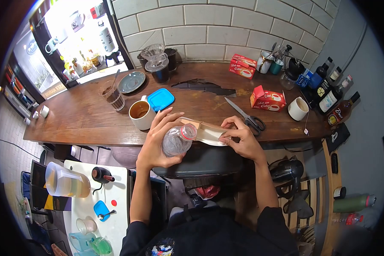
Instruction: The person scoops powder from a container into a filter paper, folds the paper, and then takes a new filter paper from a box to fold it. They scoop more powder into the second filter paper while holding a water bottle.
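Observation:
My left hand [158,141] is wrapped round a clear plastic bottle [175,143] with an open neck and a pinkish-red ring. Just right of the bottle, my right hand [242,138] pinches the end of a white and brown folded strip [211,133], which looks like paper or card. The strip's other end lies behind the bottle's neck, near my left fingers. A white mug [141,115] with brown inside stands left of my left hand, beside a blue lid [161,100]. Scissors [245,116] with black handles lie beyond my right hand.
On the wooden counter [72,123] are a glass [114,97], a grey plate [132,82], a coffee dripper [157,66], red boxes [267,99], a mug with a tea tag [298,109] and several dark bottles [328,100]. A white table [120,187] holds a pitcher [68,181].

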A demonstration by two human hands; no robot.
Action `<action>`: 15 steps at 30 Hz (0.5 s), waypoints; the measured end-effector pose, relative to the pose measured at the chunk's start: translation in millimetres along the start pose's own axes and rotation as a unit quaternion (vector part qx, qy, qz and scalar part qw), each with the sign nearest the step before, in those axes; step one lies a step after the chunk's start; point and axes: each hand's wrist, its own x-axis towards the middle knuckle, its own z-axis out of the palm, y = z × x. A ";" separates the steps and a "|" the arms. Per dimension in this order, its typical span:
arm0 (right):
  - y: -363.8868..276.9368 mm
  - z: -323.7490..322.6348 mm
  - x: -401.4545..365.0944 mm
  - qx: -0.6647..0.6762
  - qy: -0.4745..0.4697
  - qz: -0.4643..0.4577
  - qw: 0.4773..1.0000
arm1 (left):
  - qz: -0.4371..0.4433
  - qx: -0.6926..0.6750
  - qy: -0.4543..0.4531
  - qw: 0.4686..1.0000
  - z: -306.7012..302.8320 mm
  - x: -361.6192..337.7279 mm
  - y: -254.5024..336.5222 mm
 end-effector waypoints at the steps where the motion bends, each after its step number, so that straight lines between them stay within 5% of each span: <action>1: -0.5 -0.4 0.0 0.000 0.000 0.000 1.000 | -0.001 0.001 -0.002 1.000 0.3 -0.4 -1.2; 15: -27.8 -2.5 -1.7 -0.195 -0.028 -0.076 0.977 | 0.008 0.003 0.001 1.000 -1.5 0.4 1.7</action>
